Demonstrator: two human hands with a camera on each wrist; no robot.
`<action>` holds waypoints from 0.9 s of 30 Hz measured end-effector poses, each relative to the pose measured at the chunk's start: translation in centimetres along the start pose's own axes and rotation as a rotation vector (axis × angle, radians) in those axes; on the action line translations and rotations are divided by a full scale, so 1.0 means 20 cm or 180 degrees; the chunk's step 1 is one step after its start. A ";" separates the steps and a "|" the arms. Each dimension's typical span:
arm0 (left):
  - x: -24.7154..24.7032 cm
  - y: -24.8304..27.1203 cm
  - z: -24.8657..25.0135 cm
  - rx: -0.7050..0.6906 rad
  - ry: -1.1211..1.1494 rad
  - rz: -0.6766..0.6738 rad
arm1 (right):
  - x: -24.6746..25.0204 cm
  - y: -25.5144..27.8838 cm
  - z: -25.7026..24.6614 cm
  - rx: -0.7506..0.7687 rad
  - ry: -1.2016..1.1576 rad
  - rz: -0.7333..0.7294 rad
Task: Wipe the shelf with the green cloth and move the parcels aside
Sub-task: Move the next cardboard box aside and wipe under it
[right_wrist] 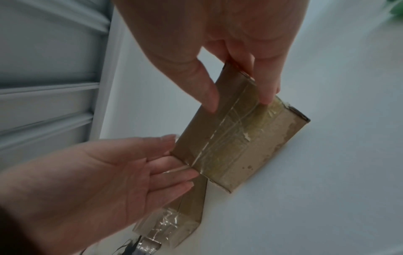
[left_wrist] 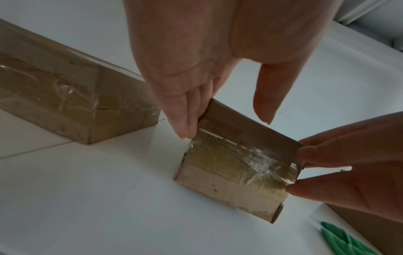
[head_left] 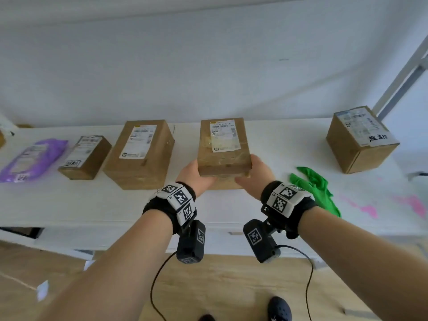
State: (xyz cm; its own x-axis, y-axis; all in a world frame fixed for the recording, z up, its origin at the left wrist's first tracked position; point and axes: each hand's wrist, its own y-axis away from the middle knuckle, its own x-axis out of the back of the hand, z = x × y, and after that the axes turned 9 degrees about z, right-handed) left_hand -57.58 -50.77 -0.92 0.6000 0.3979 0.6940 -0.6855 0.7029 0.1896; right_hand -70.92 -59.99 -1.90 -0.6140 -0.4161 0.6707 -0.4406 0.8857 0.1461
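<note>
— Presently, how is the middle box (head_left: 223,147) held?
— Pressed by the left hand (head_left: 196,179), fingers flat; pinched at its near corner by the right hand (head_left: 254,177), midway along the shelf (head_left: 278,147).
— Risk?
— A slip on glossy tape, if pressure is eased. The green cloth (head_left: 317,188) lies just right; bare room is left beyond it; the large box (head_left: 139,154) crowds the left.

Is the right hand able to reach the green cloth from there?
Probably yes. The green cloth lies on the shelf just beside the right hand, nothing between. But that hand grips the middle box and must let go first.
</note>
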 end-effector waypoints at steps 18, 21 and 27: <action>-0.15 0.16 0.19 -0.1619 -0.1264 -0.0005 | 0.14 0.15 0.36 -0.0310 0.1590 0.0392; -0.30 0.18 0.26 -0.1816 -0.1246 -0.0309 | 0.20 0.16 0.54 -0.0550 0.1760 0.0140; -0.58 0.17 0.39 -0.2084 -0.1664 -0.0487 | 0.28 0.02 0.80 -0.0012 0.1868 -0.0203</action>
State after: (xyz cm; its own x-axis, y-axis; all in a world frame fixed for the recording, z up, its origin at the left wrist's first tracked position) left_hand -70.20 -57.63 -2.92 0.2886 0.0604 0.9555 -0.1389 0.9901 -0.0207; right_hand -85.03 -65.23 -9.62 -0.1208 -0.2861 0.9506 -0.4618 0.8638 0.2013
